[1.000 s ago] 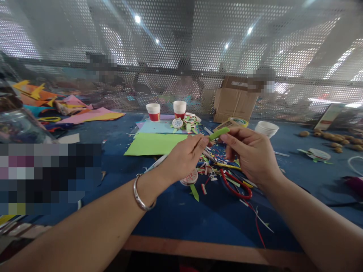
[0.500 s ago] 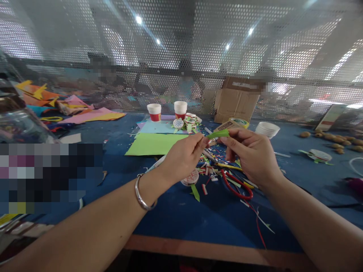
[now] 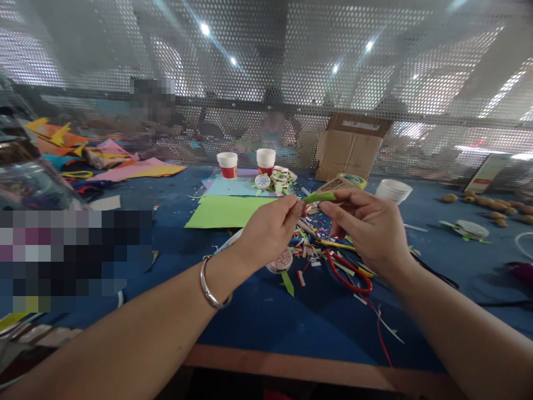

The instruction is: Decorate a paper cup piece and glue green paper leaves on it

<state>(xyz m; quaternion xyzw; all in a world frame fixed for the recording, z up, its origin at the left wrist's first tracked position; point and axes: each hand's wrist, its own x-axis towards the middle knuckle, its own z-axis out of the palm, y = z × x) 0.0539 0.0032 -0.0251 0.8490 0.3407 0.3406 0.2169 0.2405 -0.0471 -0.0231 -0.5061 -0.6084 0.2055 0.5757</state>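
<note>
A narrow green paper strip (image 3: 318, 197) is stretched between my two hands above the table. My left hand (image 3: 272, 228), with a silver bangle at the wrist, pinches its left end. The fingers of my right hand (image 3: 370, 225) close on the strip's right end, the thumb just below it. Under my hands lie red-handled scissors (image 3: 350, 283) among paper scraps (image 3: 310, 247). Partly hidden by my left hand is a round white paper disc (image 3: 281, 261) with red lines and a green paper piece (image 3: 287, 282) sticking out.
Behind my left hand lies a green sheet (image 3: 225, 211). Paper cups (image 3: 227, 165) and small paper turtles (image 3: 281, 178) stand farther back. A cardboard box (image 3: 350, 147) leans by the perforated panel. Stacked cups (image 3: 393, 190), another turtle (image 3: 470, 229) and walnut-like objects (image 3: 495, 205) are at right.
My right thumb has shifted slightly left along the underside of the green paper strip. My left hand stays nearly still, and the strip remains between both hands.
</note>
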